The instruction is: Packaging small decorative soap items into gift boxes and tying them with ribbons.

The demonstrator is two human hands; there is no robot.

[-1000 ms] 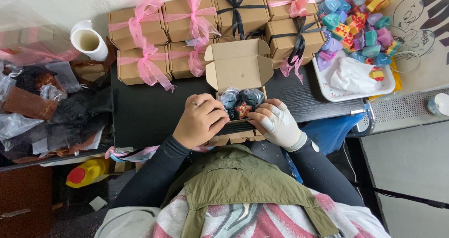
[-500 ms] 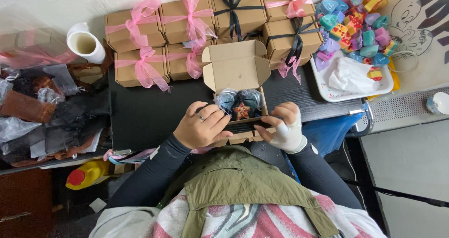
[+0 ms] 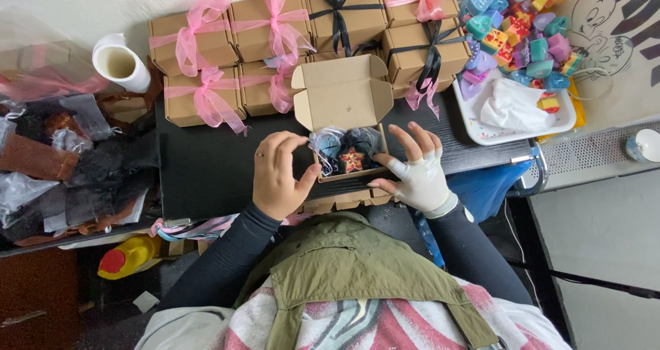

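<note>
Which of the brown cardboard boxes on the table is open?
The box between the two hands, flap raised, star-shaped piece inside. All the other boxes behind it are shut and tied with ribbons.

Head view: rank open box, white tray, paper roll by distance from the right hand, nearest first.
From the right hand:
1. Open box, right beside it on its left; fingers at the box edge.
2. White tray, up and to the right, at the table's right end.
3. Paper roll, far left, at the back.
</note>
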